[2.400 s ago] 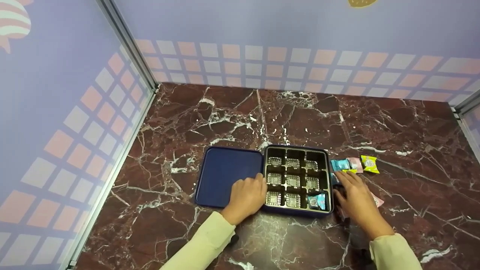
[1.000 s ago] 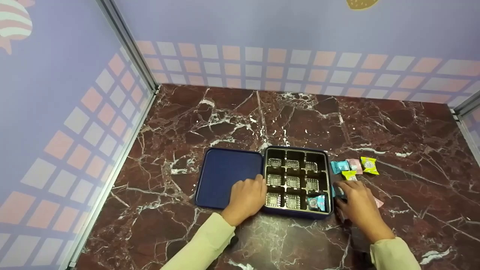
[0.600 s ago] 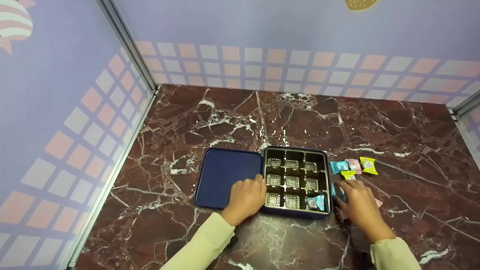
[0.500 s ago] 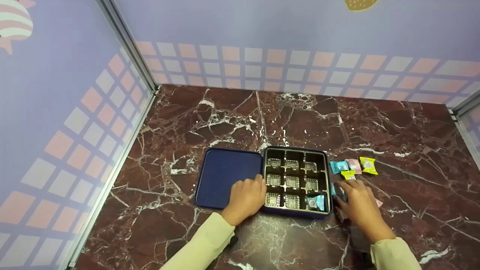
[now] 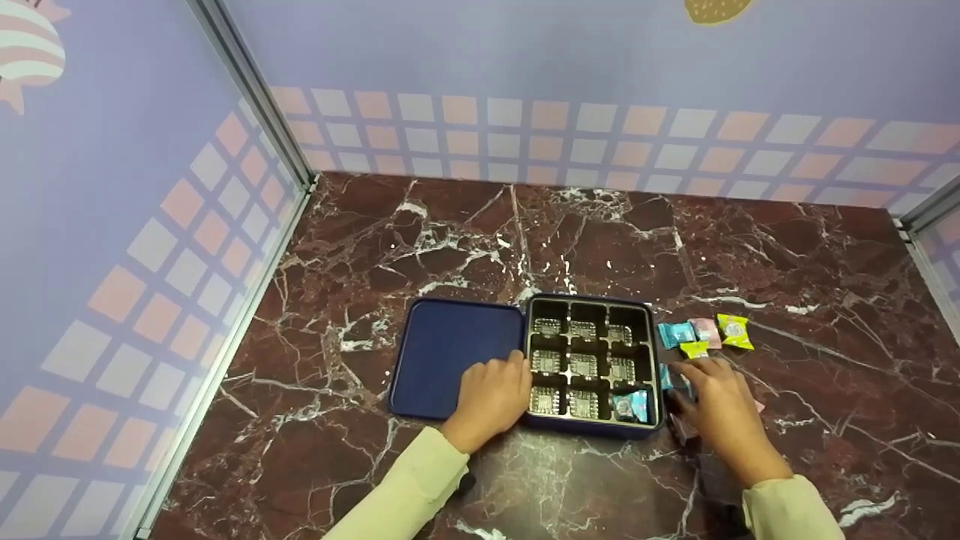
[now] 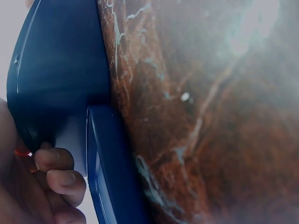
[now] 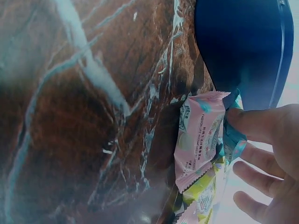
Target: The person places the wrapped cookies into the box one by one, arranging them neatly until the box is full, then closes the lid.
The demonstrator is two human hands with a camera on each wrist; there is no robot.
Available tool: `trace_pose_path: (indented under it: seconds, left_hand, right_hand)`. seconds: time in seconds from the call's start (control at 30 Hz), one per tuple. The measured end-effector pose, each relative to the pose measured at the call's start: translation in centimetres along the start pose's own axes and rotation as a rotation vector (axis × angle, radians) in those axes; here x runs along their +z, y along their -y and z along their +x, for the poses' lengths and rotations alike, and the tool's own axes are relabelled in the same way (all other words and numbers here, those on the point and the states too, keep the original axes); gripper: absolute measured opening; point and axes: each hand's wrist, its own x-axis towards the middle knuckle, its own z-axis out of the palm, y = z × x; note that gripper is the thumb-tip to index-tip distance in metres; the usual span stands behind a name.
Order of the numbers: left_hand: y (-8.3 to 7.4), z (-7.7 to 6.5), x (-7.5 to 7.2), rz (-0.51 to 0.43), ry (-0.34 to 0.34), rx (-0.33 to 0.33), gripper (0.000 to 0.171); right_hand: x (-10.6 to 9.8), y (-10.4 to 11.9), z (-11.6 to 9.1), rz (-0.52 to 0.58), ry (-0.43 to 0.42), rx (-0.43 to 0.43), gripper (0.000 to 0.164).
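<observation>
A dark blue tin (image 5: 589,427) with a gold tray of nine-like square compartments lies open. One blue-wrapped candy (image 5: 637,406) sits in its front right compartment. My left hand (image 5: 489,394) grips the tin's left edge, fingers curled by the rim in the left wrist view. On the other side, my right hand (image 5: 720,405) pinches a blue-wrapped candy (image 7: 235,135) between thumb and fingers, low beside the tin wall. Right against that candy is a pink-wrapped candy (image 7: 200,137), with a yellow-green one (image 7: 203,191) behind. My palm hides part of the pile from the head camera.
The blue lid (image 5: 456,356) lies left of the tin. Beyond my right hand are another blue candy (image 5: 678,334), a pink candy (image 5: 705,332) and two yellow-green candies (image 5: 734,331). Patterned panels (image 5: 480,135) border the dark red marble table (image 5: 450,232).
My right hand has drawn back toward me from over the pile, uncovering a yellow-green candy, and its fingers have closed on the blue candy beside the tin. My left hand stays put.
</observation>
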Motion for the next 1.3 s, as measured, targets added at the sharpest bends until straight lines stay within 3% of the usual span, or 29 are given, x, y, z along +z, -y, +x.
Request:
trace_pose_path:
  seconds: [0.37,0.73,1.03,1.3]
  left_hand:
    - [0.03,0.09,0.11,-0.029,0.027,-0.027,0.032]
    - [0.04,-0.08,0.2,0.006,-0.052,0.008,0.031]
    - [0.08,-0.01,0.12,-0.014,0.012,-0.012,0.03]
    - [0.06,0.0,0.3,-0.023,-0.01,-0.013,0.029]
  right_hand:
    - [-0.33,0.12,0.13,0.011,-0.028,0.014,0.038]
    - [-0.5,0.02,0.17,-0.027,-0.084,-0.003,0.037]
    - [-0.55,0.41,0.29,-0.002,-0.17,-0.017,0.034]
    - [-0.47,0.76,0.28,0.036,-0.228,-0.019,0.034]
